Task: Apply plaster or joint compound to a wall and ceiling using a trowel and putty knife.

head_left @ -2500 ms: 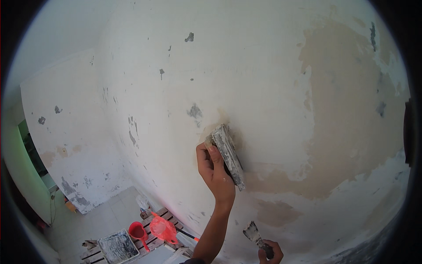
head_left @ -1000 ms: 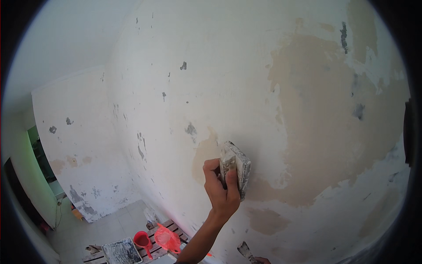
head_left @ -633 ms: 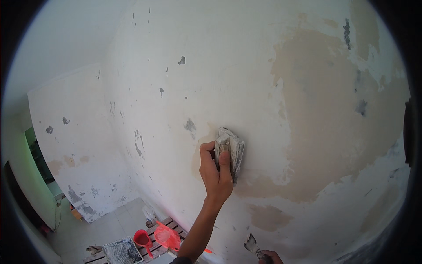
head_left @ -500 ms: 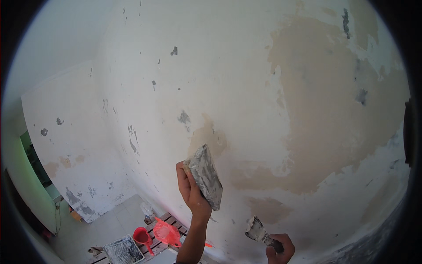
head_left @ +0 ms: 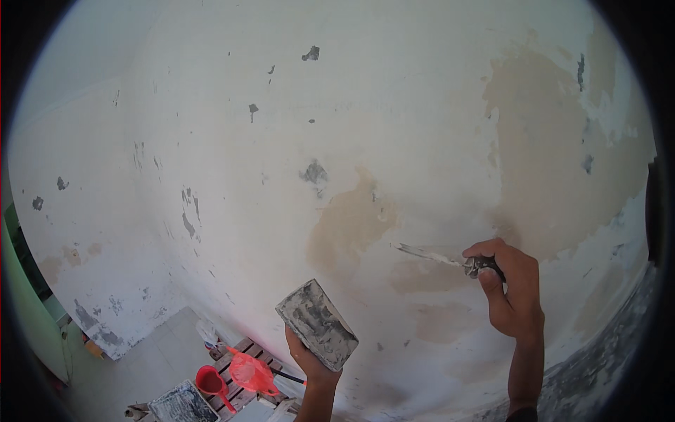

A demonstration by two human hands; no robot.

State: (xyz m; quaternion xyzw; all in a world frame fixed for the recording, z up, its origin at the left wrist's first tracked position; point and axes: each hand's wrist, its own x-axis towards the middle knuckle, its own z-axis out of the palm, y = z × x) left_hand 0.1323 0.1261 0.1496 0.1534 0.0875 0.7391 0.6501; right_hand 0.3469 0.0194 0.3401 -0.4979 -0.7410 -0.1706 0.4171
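Note:
At the lower middle, my left hand (head_left: 311, 362) grips a rectangular grey plastering tool (head_left: 316, 323), its flat, putty-crusted face turned up toward me. To its right, my right hand (head_left: 508, 285) is closed on a putty knife (head_left: 429, 253), its white-smeared blade pointing left, close in front of the wall; whether it touches cannot be told. The patchy white wall (head_left: 401, 105) fills most of the view, with beige areas and grey chipped spots. A beige patch (head_left: 348, 225) lies above my left hand.
A slatted wooden platform (head_left: 242, 344) at lower left carries a red dipper (head_left: 209, 380), a red plastic bag (head_left: 249, 369) and a putty-smeared tray (head_left: 181, 404). Tiled floor (head_left: 155, 352) adjoins a side wall (head_left: 84, 246); a green-lit doorway (head_left: 21, 239) sits at far left.
My left hand has moved down off the wall, turning the rectangular tool face up. My right hand has risen from the lower edge with the knife, its blade now level. The beige patch is uncovered.

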